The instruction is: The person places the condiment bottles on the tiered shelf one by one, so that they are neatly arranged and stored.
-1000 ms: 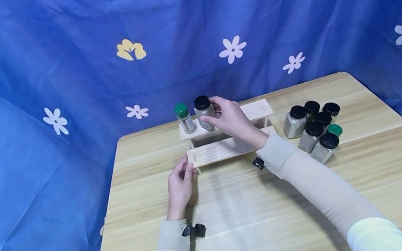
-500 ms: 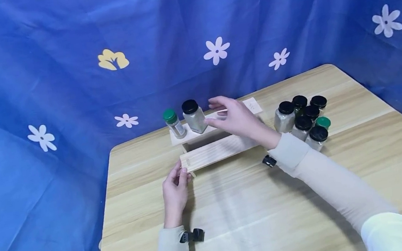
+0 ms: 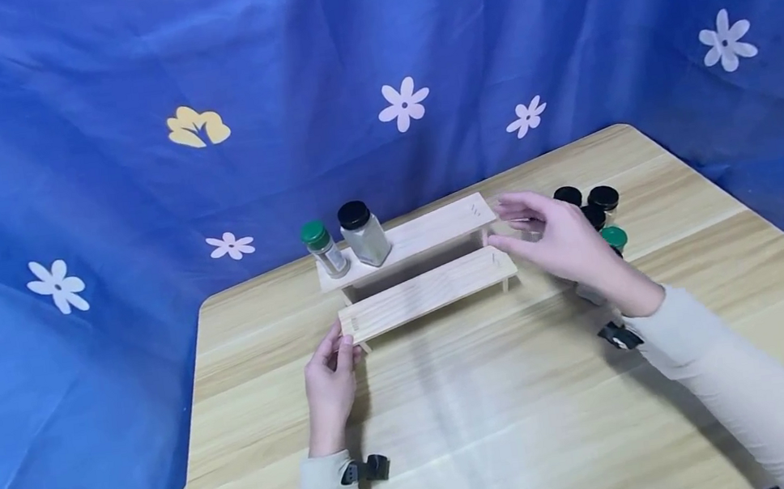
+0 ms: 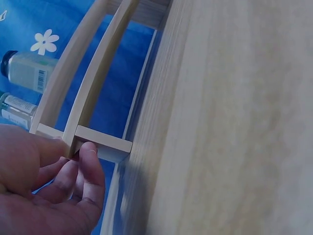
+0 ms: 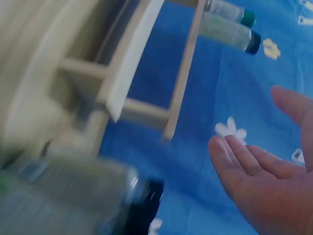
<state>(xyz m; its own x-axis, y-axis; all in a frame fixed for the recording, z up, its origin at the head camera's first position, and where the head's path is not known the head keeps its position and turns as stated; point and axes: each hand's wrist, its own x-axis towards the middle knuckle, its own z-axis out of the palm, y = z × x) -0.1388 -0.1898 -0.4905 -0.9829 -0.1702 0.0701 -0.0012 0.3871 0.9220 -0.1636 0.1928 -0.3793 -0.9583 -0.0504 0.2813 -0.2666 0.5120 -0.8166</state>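
Note:
A two-tier wooden spice rack (image 3: 428, 295) stands toward the back of the table. On the left of its upper shelf are a green-lidded spice jar (image 3: 326, 254) and, beside it, a larger clear jar with a black lid (image 3: 366, 239), both upright. My left hand (image 3: 330, 387) pinches the left end of the lower shelf; the left wrist view shows thumb and fingers (image 4: 90, 169) at the board's end. Holding nothing, my right hand (image 3: 568, 243) hovers just past the rack's right end, fingers extended and thumb apart.
Several jars with black lids (image 3: 603, 198) and one with a green lid (image 3: 614, 238) cluster on the right, partly hidden behind my right hand. A blurred jar (image 5: 88, 196) lies close in the right wrist view. A blue flowered curtain (image 3: 291, 143) hangs behind the table (image 3: 459, 432).
My right hand has let go of the black-lidded jar on the upper shelf and moved right, toward the other jars. The left hand keeps its grip on the rack. The head view has shifted slightly.

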